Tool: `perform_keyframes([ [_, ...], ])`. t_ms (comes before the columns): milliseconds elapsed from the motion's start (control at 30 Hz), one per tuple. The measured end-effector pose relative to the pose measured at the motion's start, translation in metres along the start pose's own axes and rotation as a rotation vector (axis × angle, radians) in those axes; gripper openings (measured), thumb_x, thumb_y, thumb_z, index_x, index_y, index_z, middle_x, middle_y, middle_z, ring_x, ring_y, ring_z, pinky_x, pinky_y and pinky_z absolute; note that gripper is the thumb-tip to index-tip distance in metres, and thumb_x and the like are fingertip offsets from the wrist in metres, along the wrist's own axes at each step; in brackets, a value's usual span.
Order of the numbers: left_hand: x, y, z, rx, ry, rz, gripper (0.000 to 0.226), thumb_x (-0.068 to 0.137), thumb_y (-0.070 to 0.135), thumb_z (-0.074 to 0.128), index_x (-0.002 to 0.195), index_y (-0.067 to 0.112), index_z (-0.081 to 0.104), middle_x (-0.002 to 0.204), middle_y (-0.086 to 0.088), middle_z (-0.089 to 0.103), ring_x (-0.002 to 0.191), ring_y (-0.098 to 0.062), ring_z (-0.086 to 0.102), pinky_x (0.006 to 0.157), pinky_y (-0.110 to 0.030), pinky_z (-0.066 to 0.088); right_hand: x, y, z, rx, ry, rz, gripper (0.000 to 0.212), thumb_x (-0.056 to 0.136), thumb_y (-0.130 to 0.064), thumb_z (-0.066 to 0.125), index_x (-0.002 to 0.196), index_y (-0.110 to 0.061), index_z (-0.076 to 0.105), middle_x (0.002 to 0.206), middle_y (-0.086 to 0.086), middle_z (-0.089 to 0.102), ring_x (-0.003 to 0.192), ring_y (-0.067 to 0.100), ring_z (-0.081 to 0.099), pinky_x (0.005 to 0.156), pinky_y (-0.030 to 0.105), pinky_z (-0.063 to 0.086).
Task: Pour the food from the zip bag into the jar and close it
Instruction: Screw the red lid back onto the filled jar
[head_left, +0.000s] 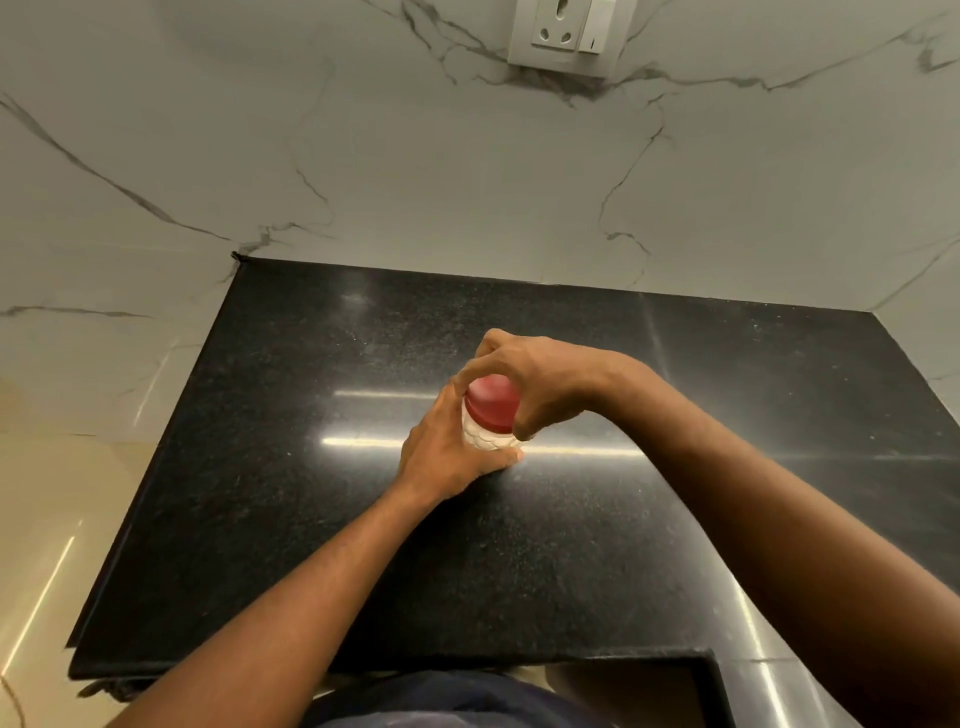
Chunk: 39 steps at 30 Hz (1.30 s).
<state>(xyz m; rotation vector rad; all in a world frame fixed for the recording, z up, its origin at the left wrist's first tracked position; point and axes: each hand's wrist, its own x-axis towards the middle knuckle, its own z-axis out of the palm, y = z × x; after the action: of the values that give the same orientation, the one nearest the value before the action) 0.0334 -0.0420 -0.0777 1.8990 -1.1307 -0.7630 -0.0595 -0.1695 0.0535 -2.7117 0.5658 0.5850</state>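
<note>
A small clear jar with a textured wall stands upright on the black counter near its middle. A red lid sits on top of the jar. My left hand wraps around the jar's body from the left, thumb along its front. My right hand comes from above and the right, fingers curled around the lid's rim. Most of the jar is hidden by both hands, so its contents cannot be seen. No zip bag is in view.
A white marble-patterned wall rises behind and left of the counter, with a socket and switch plate at the top. The counter's front edge steps back at the lower right. Beige floor lies to the left.
</note>
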Motion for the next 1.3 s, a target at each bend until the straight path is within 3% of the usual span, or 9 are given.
perform_keyframes([
  [133, 0.003, -0.003, 0.002, -0.021, -0.003, -0.019, 0.114, 0.049, 0.073, 0.089, 0.143, 0.053, 0.029, 0.132, 0.02, 0.059, 0.114, -0.008, 0.058, 0.093, -0.033, 0.05, 0.002, 0.001, 0.005, -0.079, 0.083, 0.026, 0.083, 0.067, -0.04, 0.092, 0.14, -0.044, 0.053, 0.128, -0.006, 0.05, 0.105, 0.018, 0.054, 0.076, 0.029, 0.051],
  [267, 0.005, -0.007, 0.003, -0.01, -0.005, 0.016, 0.105, 0.051, 0.072, 0.088, 0.138, 0.053, 0.032, 0.123, 0.026, 0.055, 0.109, -0.009, 0.059, 0.086, -0.035, 0.051, 0.006, -0.001, 0.012, -0.112, 0.169, 0.209, 0.078, 0.071, -0.079, 0.072, 0.124, -0.023, 0.063, 0.102, -0.002, 0.067, 0.082, 0.015, 0.06, 0.06, 0.025, 0.044],
  [400, 0.006, -0.008, 0.004, -0.015, -0.004, 0.013, 0.106, 0.053, 0.07, 0.09, 0.139, 0.054, 0.03, 0.119, 0.029, 0.052, 0.106, -0.006, 0.054, 0.083, -0.032, 0.047, 0.01, -0.014, 0.017, -0.208, 0.22, 0.339, 0.075, 0.075, -0.088, 0.057, 0.097, -0.016, 0.064, 0.069, -0.003, 0.054, 0.063, 0.016, 0.056, 0.059, 0.031, 0.048],
  [500, 0.007, -0.01, 0.005, -0.002, 0.009, 0.0, 0.107, 0.05, 0.074, 0.088, 0.139, 0.054, 0.031, 0.12, 0.027, 0.053, 0.105, -0.007, 0.056, 0.083, -0.032, 0.046, 0.008, -0.019, 0.008, -0.22, 0.123, 0.248, 0.072, 0.074, -0.069, 0.076, 0.124, -0.019, 0.062, 0.098, 0.0, 0.067, 0.084, 0.019, 0.061, 0.066, 0.031, 0.048],
  [633, 0.008, -0.013, 0.007, -0.001, 0.002, -0.006, 0.111, 0.048, 0.076, 0.087, 0.14, 0.053, 0.028, 0.127, 0.022, 0.055, 0.11, -0.006, 0.053, 0.089, -0.032, 0.045, 0.005, -0.016, -0.002, -0.24, 0.024, 0.111, 0.091, 0.071, -0.041, 0.09, 0.15, -0.032, 0.046, 0.134, 0.003, 0.052, 0.114, 0.025, 0.058, 0.075, 0.031, 0.047],
  [767, 0.009, -0.014, 0.008, -0.008, -0.006, -0.024, 0.118, 0.048, 0.077, 0.087, 0.144, 0.054, 0.023, 0.141, 0.013, 0.058, 0.114, -0.005, 0.049, 0.094, -0.032, 0.043, 0.007, -0.013, -0.003, -0.223, 0.006, 0.075, 0.092, 0.073, -0.035, 0.09, 0.153, -0.031, 0.045, 0.138, 0.004, 0.052, 0.12, 0.025, 0.055, 0.075, 0.029, 0.043],
  [900, 0.009, -0.016, 0.008, 0.002, -0.006, -0.012, 0.113, 0.047, 0.078, 0.085, 0.141, 0.055, 0.027, 0.124, 0.028, 0.05, 0.111, -0.005, 0.052, 0.089, -0.032, 0.044, 0.012, -0.01, 0.0, -0.169, 0.044, 0.131, 0.086, 0.071, -0.05, 0.088, 0.146, -0.024, 0.054, 0.132, 0.003, 0.066, 0.113, 0.025, 0.066, 0.071, 0.027, 0.048],
  [1067, 0.01, -0.013, 0.006, -0.005, -0.009, 0.012, 0.107, 0.049, 0.076, 0.086, 0.138, 0.056, 0.03, 0.116, 0.029, 0.053, 0.105, -0.007, 0.056, 0.081, -0.032, 0.046, 0.014, -0.013, 0.011, -0.116, 0.186, 0.295, 0.073, 0.07, -0.077, 0.075, 0.112, -0.019, 0.064, 0.07, -0.009, 0.052, 0.059, 0.01, 0.054, 0.047, 0.021, 0.037],
  [1300, 0.008, -0.011, 0.003, -0.01, -0.008, 0.044, 0.102, 0.05, 0.075, 0.086, 0.135, 0.053, 0.034, 0.116, 0.029, 0.055, 0.107, -0.008, 0.06, 0.087, -0.033, 0.05, -0.004, -0.006, 0.0, -0.164, 0.147, 0.122, 0.091, 0.067, -0.051, 0.089, 0.146, -0.028, 0.051, 0.132, 0.0, 0.062, 0.11, 0.022, 0.061, 0.066, 0.026, 0.039],
])
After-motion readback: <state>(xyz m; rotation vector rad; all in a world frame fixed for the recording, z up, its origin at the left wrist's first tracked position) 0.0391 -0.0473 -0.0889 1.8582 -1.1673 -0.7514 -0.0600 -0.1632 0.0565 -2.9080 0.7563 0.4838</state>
